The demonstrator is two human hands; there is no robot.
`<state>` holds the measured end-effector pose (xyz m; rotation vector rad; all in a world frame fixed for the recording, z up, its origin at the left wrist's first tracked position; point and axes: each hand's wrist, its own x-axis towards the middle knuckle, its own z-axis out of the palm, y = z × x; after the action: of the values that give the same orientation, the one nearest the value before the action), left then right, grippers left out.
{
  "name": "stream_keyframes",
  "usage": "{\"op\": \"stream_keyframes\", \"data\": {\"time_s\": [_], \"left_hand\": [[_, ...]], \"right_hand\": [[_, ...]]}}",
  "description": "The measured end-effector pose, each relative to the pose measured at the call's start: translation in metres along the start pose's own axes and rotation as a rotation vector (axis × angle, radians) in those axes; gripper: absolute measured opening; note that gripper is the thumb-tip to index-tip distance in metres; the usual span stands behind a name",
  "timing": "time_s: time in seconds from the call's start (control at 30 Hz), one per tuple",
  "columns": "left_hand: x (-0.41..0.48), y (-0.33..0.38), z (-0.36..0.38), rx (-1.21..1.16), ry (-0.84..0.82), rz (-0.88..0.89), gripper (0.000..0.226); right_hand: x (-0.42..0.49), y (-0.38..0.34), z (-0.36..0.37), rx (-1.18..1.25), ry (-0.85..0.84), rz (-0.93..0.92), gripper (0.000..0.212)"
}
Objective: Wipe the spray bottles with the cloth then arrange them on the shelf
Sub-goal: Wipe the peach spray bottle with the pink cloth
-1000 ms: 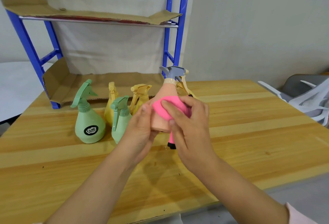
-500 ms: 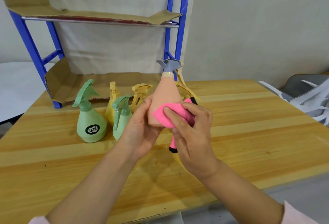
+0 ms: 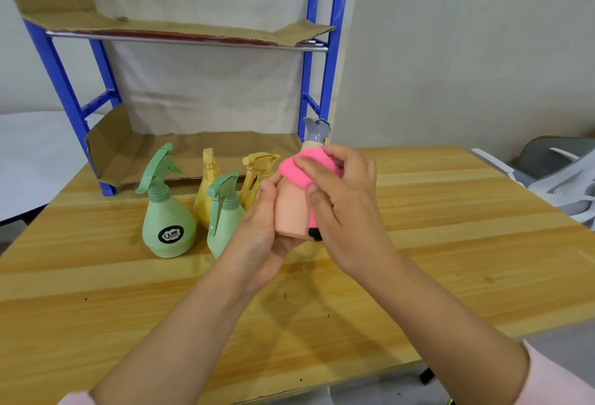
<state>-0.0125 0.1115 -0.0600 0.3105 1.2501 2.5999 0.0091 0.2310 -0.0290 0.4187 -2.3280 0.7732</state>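
My left hand (image 3: 260,234) grips the base of a peach spray bottle (image 3: 291,211) with a grey trigger head, held above the wooden table (image 3: 450,243). My right hand (image 3: 341,198) holds a pink cloth (image 3: 297,169) wrapped over the bottle's upper body and neck. Two green spray bottles (image 3: 167,224) (image 3: 223,211) and two yellow ones (image 3: 207,189) (image 3: 259,172) stand on the table to the left. The blue-framed shelf (image 3: 328,60) with cardboard-lined levels stands behind them.
Cardboard lines the lower shelf level (image 3: 193,150) at table height and the upper level (image 3: 180,29). White and grey chairs (image 3: 563,179) sit beyond the table's right edge. A white table is at the far left.
The cloth in my right hand has moved from the bottle's lower body up to its neck. The bottle has turned and dropped slightly in my left hand.
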Motion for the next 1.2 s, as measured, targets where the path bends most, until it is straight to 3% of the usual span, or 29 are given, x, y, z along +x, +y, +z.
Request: {"op": "stream_keyframes", "data": {"time_s": [0.1,0.23,0.37,0.5,0.63,0.8,1.0,1.1,1.2], "left_hand": [[0.004,0.003,-0.001,-0.065,0.087,-0.049,0.063],[0.004,0.009,-0.002,-0.202,0.101,-0.055,0.044],[0.001,0.015,-0.002,-0.281,0.049,-0.056,0.059],[0.002,0.013,-0.002,-0.277,0.063,-0.022,0.044],[-0.003,0.005,-0.001,-0.214,0.060,-0.028,0.054],[0.000,0.003,0.000,-0.145,0.090,-0.068,0.065],[0.007,0.004,-0.003,-0.020,0.146,-0.078,0.060],[0.007,0.006,-0.004,-0.029,0.110,-0.081,0.059],[0.003,0.007,-0.008,-0.101,0.032,-0.073,0.044]], "right_hand": [[-0.017,-0.002,0.007,-0.025,0.029,-0.129,0.040],[-0.035,0.005,0.021,-0.105,0.079,-0.350,0.030],[-0.021,0.009,0.013,-0.037,0.155,-0.377,0.029],[-0.001,-0.001,-0.003,0.085,0.100,-0.206,0.034],[0.024,-0.002,-0.008,0.308,-0.031,0.125,0.038],[0.032,0.004,-0.006,0.331,-0.139,0.213,0.037],[-0.002,0.008,-0.005,0.099,-0.039,-0.126,0.038],[-0.021,0.011,-0.001,-0.004,-0.019,-0.300,0.033],[-0.031,0.019,0.004,-0.068,0.034,-0.372,0.030]]}}
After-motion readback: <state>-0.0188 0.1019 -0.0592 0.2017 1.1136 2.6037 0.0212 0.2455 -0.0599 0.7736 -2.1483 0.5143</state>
